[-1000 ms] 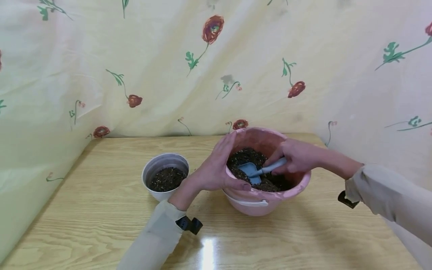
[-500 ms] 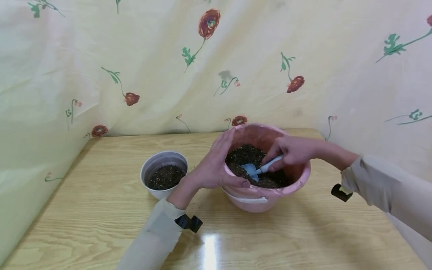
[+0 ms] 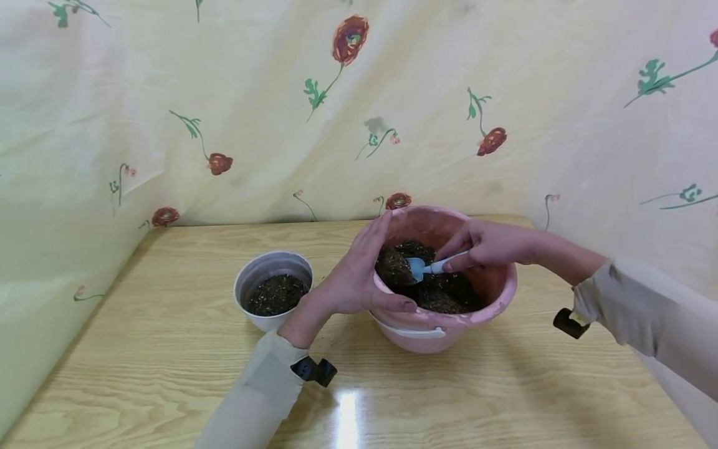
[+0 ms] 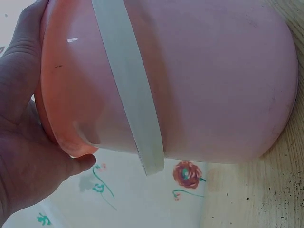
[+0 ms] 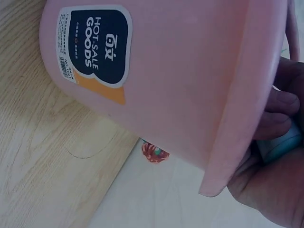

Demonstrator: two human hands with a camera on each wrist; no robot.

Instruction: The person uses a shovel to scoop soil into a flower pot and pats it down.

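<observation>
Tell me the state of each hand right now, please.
Left hand: open, resting against the round pink plastic bucket.
Right hand: closed, holding the small blue trowel.

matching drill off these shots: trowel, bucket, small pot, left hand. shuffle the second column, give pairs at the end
1. trowel
2. bucket
3. small pot
4. left hand

A. white outside, partly filled with soil
B. against the bucket's rim
C. blue, gripped by the right hand
D. pink, with a pale strap-like handle

Pairs: 1-C, 2-D, 3-A, 4-B
</observation>
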